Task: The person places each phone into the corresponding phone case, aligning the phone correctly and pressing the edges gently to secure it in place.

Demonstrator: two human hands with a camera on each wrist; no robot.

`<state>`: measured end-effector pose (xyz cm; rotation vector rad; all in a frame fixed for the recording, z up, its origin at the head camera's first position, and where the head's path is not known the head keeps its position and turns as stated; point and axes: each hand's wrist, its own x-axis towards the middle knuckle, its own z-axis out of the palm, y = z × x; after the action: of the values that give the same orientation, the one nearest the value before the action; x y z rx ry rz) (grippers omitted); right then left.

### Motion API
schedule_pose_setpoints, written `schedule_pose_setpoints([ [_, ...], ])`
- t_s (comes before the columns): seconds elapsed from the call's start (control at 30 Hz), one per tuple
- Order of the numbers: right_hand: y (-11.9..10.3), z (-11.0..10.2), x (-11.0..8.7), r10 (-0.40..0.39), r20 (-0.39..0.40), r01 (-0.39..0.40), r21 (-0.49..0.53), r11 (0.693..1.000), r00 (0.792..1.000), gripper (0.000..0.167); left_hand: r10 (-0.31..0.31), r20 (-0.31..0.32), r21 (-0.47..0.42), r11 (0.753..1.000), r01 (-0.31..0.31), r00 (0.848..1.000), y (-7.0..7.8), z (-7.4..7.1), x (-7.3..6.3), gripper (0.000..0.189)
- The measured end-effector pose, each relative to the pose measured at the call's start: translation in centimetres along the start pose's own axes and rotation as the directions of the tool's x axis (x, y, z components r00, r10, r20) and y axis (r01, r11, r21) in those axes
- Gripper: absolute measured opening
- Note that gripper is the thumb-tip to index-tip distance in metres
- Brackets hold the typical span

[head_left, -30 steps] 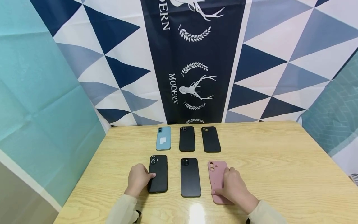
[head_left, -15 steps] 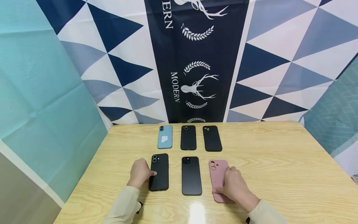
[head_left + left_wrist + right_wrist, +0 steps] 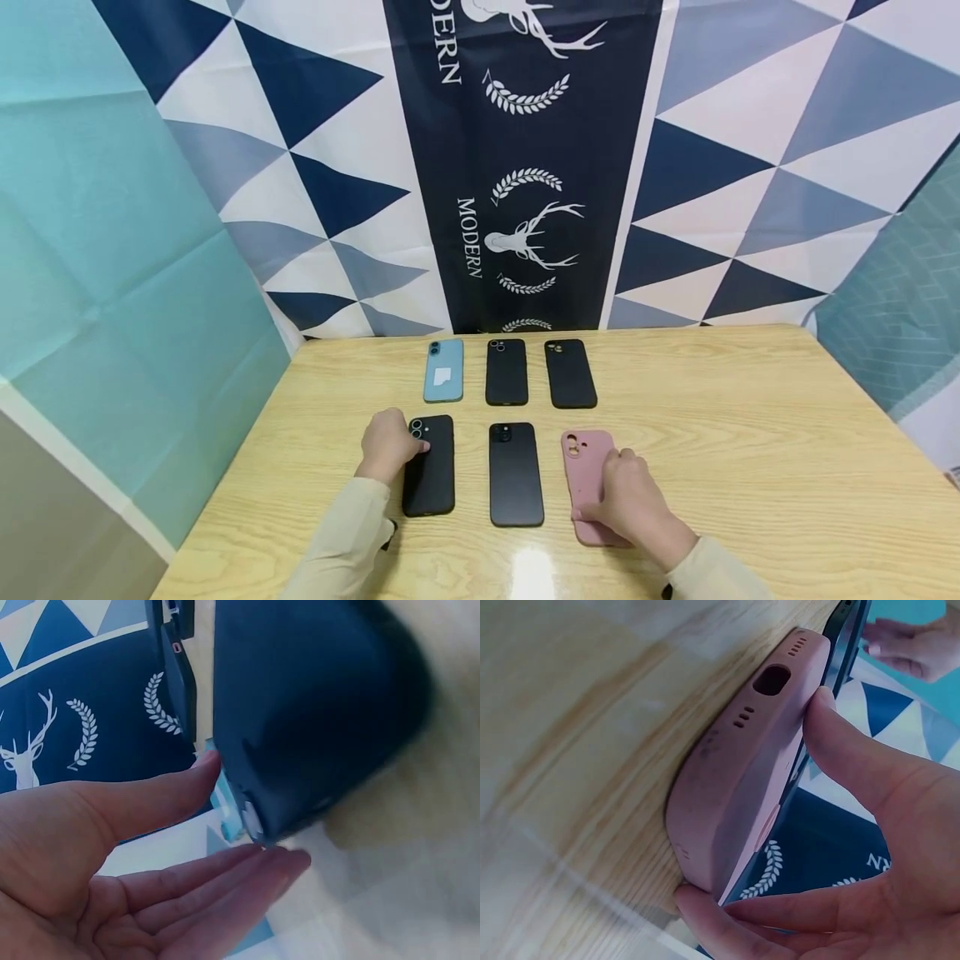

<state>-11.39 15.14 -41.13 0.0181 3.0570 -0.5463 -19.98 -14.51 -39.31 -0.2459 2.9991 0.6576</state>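
Observation:
In the head view, a black phone (image 3: pixel 430 483) with two camera rings lies at the front left. My left hand (image 3: pixel 387 444) is at its upper left edge, thumb over the camera end. The left wrist view shows that hand's fingers (image 3: pixel 217 896) nearly straight beside the phone's corner; whether they touch it is unclear. At the front right, my right hand (image 3: pixel 628 492) grips a pink phone case (image 3: pixel 587 467) across its width. In the right wrist view, the thumb (image 3: pixel 840 739) is on one side edge of the case and fingertips are at the other.
Between the hands lies a dark grey phone (image 3: pixel 515 479). Behind, in a row, are a light blue phone (image 3: pixel 444 367), another black phone (image 3: pixel 506 373) and a black phone case (image 3: pixel 572 375). A patterned cloth (image 3: pixel 525 167) hangs behind the wooden table (image 3: pixel 712 417).
My left hand has moved up along the black phone's left edge towards its cameras. My right hand stays on the pink phone case. The head view shifted slightly.

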Motion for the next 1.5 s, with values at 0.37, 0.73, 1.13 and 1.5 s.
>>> schedule_pose_setpoints([
  [0.37, -0.3, -0.1, 0.0, 0.035, 0.043, -0.036, 0.01, 0.999, 0.998, 0.081, 0.006, -0.031, -0.091, 0.996, -0.009, 1.0, 3.3, 1.0, 4.2, 0.028],
  [0.73, -0.3, -0.2, 0.0, 0.038, 0.046, -0.04, 0.038, 0.998, 0.998, 0.068, -0.014, 0.045, -0.011, 1.0, 0.015, 0.999, 4.5, 3.4, 8.6, 0.055],
  [1.13, -0.7, -0.4, 0.3, 0.072, 0.063, -0.075, 0.032, 0.997, 0.995, 0.076, 0.023, -0.003, 0.012, 1.0, -0.023, 1.0, 4.6, 4.0, 10.8, 0.05],
  [1.5, -0.6, -0.3, 0.6, 0.081, 0.034, -0.084, 0.069, 0.994, 0.996, 0.097, -0.042, 0.083, -0.063, 0.997, 0.047, 0.996, 4.3, 3.0, 11.8, 0.059],
])
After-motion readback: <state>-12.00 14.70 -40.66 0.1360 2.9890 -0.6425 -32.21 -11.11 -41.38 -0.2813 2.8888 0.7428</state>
